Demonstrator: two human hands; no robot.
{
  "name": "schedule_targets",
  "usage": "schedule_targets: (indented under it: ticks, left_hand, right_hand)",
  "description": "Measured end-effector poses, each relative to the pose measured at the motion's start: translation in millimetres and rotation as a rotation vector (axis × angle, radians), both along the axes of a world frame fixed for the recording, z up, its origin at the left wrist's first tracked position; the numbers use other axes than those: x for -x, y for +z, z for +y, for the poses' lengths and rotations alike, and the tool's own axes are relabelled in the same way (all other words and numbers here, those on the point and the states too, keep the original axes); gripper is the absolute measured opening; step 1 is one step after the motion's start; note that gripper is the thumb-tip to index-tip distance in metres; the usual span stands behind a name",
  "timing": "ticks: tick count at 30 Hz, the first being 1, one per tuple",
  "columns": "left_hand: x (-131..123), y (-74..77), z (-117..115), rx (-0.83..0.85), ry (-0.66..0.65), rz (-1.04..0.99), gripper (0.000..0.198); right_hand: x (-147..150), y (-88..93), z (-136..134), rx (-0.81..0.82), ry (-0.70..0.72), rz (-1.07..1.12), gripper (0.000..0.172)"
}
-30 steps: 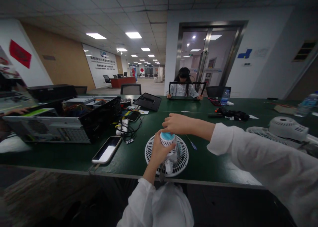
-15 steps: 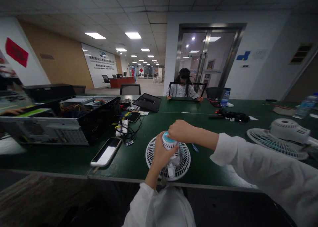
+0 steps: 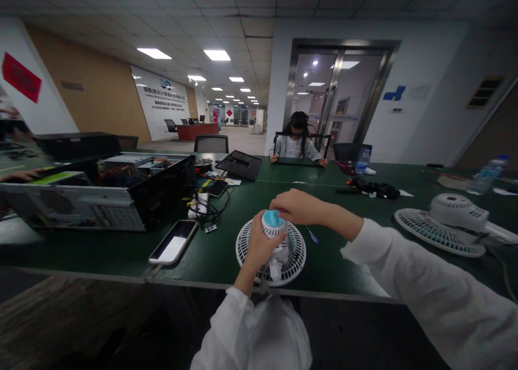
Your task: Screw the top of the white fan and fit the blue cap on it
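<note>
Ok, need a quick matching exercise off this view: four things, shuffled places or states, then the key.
Things
1. Left hand
2. Right hand
3. Smartphone
4. Second fan

Places or states
A. Fingers at the turquoise knob
B. On the right part of the green table, grille underneath
C. Wrapped around the white slotted housing
D. Screen up, between the opened computer case and the near fan grille

Pairs: 1-C, 2-A, 3-D, 4-B

The bench (image 3: 343, 275) carries two electric fans (image 3: 284, 255) (image 3: 451, 216), two plastic water bottles (image 3: 363, 162) (image 3: 488, 176), one opened desktop computer case (image 3: 117, 205), one blue-handled screwdriver (image 3: 314, 238) and one pale-rimmed smartphone (image 3: 174, 243).
</note>
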State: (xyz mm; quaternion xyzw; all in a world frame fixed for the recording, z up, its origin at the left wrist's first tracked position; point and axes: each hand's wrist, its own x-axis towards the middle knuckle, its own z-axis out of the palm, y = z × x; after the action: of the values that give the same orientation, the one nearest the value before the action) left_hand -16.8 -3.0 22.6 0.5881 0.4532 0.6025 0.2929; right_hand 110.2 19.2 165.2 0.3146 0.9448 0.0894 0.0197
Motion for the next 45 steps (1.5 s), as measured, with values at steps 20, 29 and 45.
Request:
schedule_targets:
  ticks: [20,29,45]
  left_hand:
    - [-1,-1.5,1,0.001,-0.005,-0.008,0.062]
    - [0,-5.0,3,-0.005,0.0,0.005,0.062]
    - [-2,-2.7,2,-0.029,-0.007,0.01,0.062]
  right_hand:
    - [36,-28.1,-6,-0.021,-0.575,0.076,0.041]
    - [10,5.3,0,0.109,-0.141,-0.025,0.036]
    - [32,-36.3,-17,-0.137,-0.548,0.09,0.04]
